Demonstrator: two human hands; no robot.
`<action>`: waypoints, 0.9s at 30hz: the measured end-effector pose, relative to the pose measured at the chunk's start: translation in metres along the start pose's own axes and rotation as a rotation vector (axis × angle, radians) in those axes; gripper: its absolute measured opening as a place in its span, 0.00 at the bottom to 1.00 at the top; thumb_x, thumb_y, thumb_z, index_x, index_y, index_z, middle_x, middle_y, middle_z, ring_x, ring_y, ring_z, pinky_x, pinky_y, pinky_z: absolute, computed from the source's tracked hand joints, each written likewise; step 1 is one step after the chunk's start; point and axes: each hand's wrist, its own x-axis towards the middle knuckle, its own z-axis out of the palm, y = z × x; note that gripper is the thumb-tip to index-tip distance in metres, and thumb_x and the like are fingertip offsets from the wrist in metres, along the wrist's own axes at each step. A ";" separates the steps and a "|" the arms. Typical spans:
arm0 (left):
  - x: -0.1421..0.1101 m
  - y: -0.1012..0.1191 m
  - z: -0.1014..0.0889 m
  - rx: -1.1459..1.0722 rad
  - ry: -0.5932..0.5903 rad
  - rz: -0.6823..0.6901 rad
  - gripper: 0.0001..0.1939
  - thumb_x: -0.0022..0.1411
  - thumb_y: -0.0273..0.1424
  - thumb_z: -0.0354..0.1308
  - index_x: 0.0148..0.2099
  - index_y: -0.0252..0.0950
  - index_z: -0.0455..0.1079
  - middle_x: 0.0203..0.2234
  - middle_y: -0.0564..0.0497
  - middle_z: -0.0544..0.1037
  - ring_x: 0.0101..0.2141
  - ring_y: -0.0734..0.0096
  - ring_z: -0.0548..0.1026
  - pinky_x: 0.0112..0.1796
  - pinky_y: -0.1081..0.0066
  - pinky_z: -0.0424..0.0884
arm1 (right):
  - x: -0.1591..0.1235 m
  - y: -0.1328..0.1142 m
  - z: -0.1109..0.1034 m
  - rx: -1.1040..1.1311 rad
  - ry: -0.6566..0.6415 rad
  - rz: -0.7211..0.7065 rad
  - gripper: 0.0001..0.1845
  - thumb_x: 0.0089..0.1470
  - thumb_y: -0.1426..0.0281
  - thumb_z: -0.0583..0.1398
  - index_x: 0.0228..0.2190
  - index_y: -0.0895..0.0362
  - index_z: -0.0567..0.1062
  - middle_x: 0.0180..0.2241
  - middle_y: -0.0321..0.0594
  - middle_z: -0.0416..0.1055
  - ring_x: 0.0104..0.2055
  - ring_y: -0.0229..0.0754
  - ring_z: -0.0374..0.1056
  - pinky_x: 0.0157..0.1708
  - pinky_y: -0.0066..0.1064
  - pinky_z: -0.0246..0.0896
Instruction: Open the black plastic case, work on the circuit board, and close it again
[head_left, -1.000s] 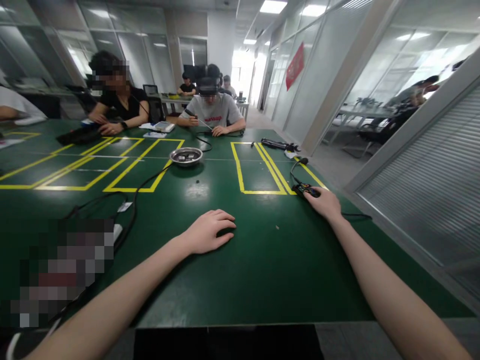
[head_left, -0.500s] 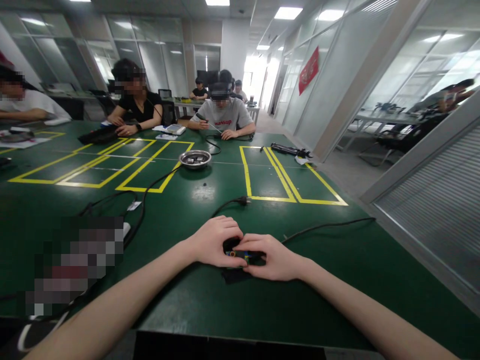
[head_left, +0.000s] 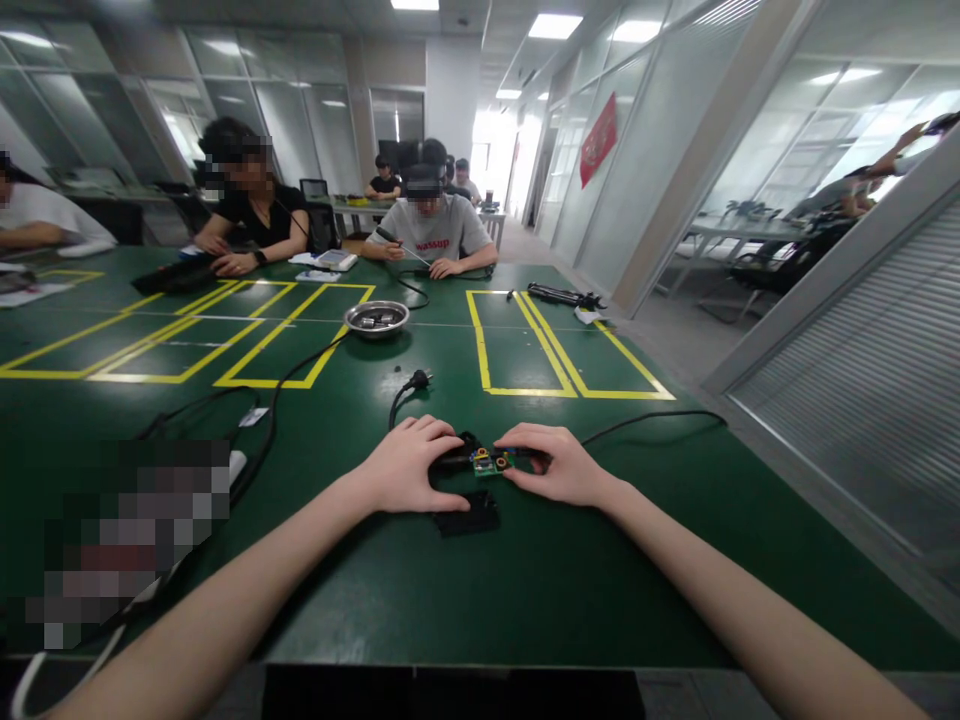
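- Circuit board (head_left: 493, 461), green with copper-coloured rings, is between the two hands near the front of the green table (head_left: 570, 590).
- Left hand (head_left: 409, 466) is open beside the board's left end, thumb and fingers spread well apart in a curve; dark parts lie in the gap, but whether it touches them is unclear.
- Right hand (head_left: 559, 466) is partly closed, with its thumb and fingertips on the board's right end.
- Black flat piece (head_left: 471, 513) lies just in front of the board, at the left thumb's tip.
- Black plug (head_left: 420, 380) rests behind the left hand, its cord running down toward the hand; another black cord (head_left: 652, 416) runs right from the right hand.
- Round metal bowl (head_left: 376, 319) stands upright farther back, overlapping a yellow tape outline. It holds a few small, shiny metal parts (head_left: 379, 321), apparently cylindrical, below the rim.
- Folded black stand (head_left: 566, 297) lies across the tape lines at the far right, near a crumpled white scrap (head_left: 592, 315).
- Pixelated object (head_left: 135, 540) lies at the left, its details hidden.
- Across the table, a person in a grey shirt (head_left: 427, 235) holds a thin tool.
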 end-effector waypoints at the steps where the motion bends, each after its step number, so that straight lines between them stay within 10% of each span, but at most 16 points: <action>1: 0.000 -0.002 -0.001 0.012 -0.006 -0.024 0.39 0.52 0.57 0.70 0.58 0.38 0.74 0.54 0.42 0.78 0.53 0.50 0.75 0.54 0.55 0.69 | -0.001 0.005 -0.004 -0.003 -0.018 0.022 0.16 0.58 0.66 0.66 0.48 0.53 0.80 0.44 0.44 0.79 0.33 0.40 0.74 0.35 0.32 0.71; 6: 0.000 -0.010 -0.004 0.016 -0.042 -0.066 0.37 0.55 0.56 0.69 0.59 0.38 0.75 0.57 0.43 0.79 0.56 0.50 0.75 0.57 0.54 0.67 | -0.006 0.033 -0.034 -0.042 -0.131 0.173 0.19 0.49 0.58 0.73 0.42 0.53 0.84 0.46 0.45 0.77 0.47 0.49 0.74 0.50 0.42 0.71; 10: 0.000 -0.014 -0.001 -0.001 -0.006 -0.034 0.36 0.56 0.56 0.68 0.59 0.39 0.75 0.57 0.42 0.79 0.56 0.50 0.75 0.57 0.54 0.68 | -0.009 0.045 -0.045 0.029 -0.152 0.227 0.18 0.58 0.53 0.66 0.31 0.55 0.84 0.38 0.43 0.77 0.39 0.45 0.74 0.43 0.38 0.70; 27: 0.003 -0.008 0.010 -0.063 0.075 0.136 0.20 0.59 0.39 0.70 0.53 0.39 0.78 0.64 0.39 0.70 0.62 0.46 0.69 0.60 0.49 0.67 | 0.006 0.005 0.023 -0.175 -0.069 0.002 0.12 0.66 0.63 0.62 0.40 0.55 0.84 0.35 0.42 0.78 0.37 0.42 0.75 0.38 0.30 0.68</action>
